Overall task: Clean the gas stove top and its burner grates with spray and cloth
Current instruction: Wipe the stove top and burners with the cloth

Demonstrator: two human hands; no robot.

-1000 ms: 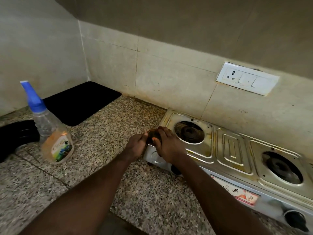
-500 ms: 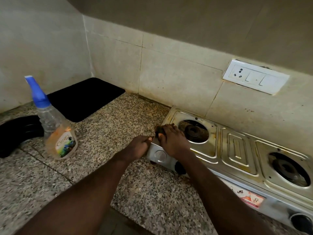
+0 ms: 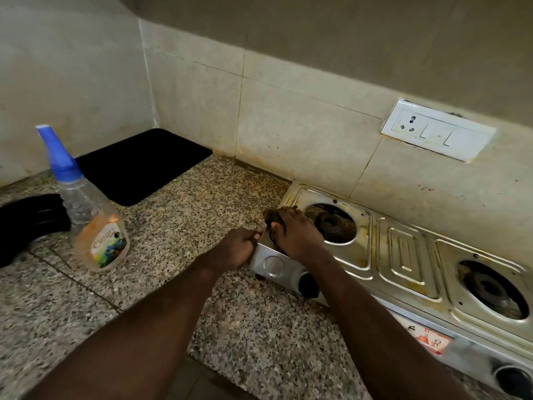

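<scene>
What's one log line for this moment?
step: wipe stove | right hand: holds cloth on left edge | left hand: grips stove corner | spray bottle: upright on counter

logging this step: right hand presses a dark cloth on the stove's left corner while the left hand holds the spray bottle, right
Not quite. The head view shows the left hand gripping the stove's left end, not the spray bottle, which stands alone on the counter. The right hand does press a dark cloth on that corner.
</scene>
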